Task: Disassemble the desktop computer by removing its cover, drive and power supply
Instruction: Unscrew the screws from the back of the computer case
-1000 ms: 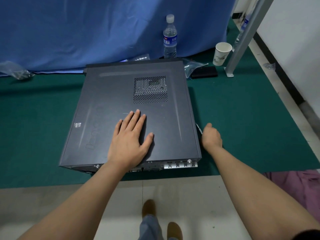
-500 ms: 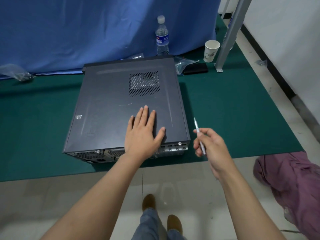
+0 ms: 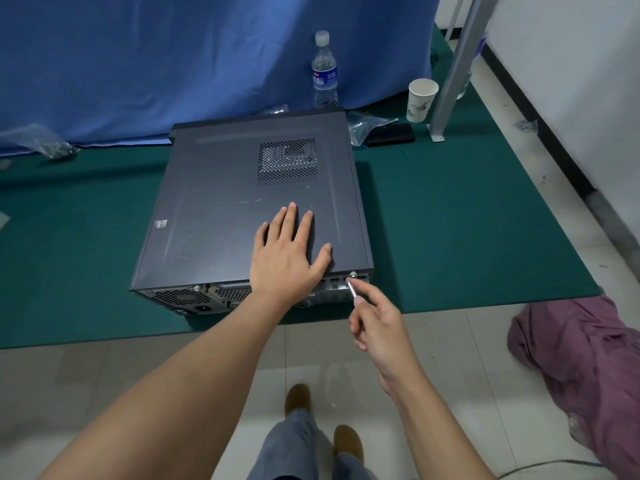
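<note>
A dark grey desktop computer [image 3: 225,209] lies on its side on a green mat [image 3: 467,220], its rear panel facing me and its side cover with a vent grille [image 3: 287,161] on top. My left hand [image 3: 284,254] rests flat on the cover near the rear right corner, fingers spread. My right hand [image 3: 377,323] holds a thin silver screwdriver [image 3: 353,289], its tip touching a screw [image 3: 353,274] at the top right of the rear panel.
A water bottle [image 3: 325,71] and a paper cup [image 3: 420,98] stand behind the computer by a blue curtain. A black case [image 3: 391,134] and plastic bags lie near a metal post [image 3: 453,71]. A purple cloth [image 3: 588,362] lies on the tiled floor at right.
My right hand picked up the screwdriver from the mat beside the case, then swung it to the rear panel's screw. My left hand shifted toward the rear right corner of the cover.
</note>
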`<state>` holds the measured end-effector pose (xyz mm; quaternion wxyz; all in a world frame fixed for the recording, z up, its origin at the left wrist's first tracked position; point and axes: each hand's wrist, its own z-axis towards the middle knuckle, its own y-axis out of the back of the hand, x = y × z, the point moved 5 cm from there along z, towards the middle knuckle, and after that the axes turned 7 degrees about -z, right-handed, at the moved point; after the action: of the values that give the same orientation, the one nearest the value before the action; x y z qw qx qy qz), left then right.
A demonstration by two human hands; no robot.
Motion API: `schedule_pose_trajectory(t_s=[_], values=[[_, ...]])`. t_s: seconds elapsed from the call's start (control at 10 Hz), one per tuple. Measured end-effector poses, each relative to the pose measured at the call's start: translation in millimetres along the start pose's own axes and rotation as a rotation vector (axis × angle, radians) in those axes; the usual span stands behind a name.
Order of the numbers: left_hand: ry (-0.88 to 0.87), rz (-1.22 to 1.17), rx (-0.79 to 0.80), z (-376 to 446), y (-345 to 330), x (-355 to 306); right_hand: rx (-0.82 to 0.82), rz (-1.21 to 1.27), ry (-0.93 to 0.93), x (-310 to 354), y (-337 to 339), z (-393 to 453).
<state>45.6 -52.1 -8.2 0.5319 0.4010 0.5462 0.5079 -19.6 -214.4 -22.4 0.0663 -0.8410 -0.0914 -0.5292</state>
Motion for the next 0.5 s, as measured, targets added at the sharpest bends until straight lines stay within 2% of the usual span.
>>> schedule_pose_trajectory(t_s=[0.2,0.5], values=[[-0.003,-0.011,0.002,-0.1,0.7,0.0,-0.066,0.101,-0.026,1.3,-5.6,-5.6],[-0.003,-0.010,0.009,0.9,-1.2,0.8,-0.067,0.207,-0.057,-1.9,-4.3,-3.2]])
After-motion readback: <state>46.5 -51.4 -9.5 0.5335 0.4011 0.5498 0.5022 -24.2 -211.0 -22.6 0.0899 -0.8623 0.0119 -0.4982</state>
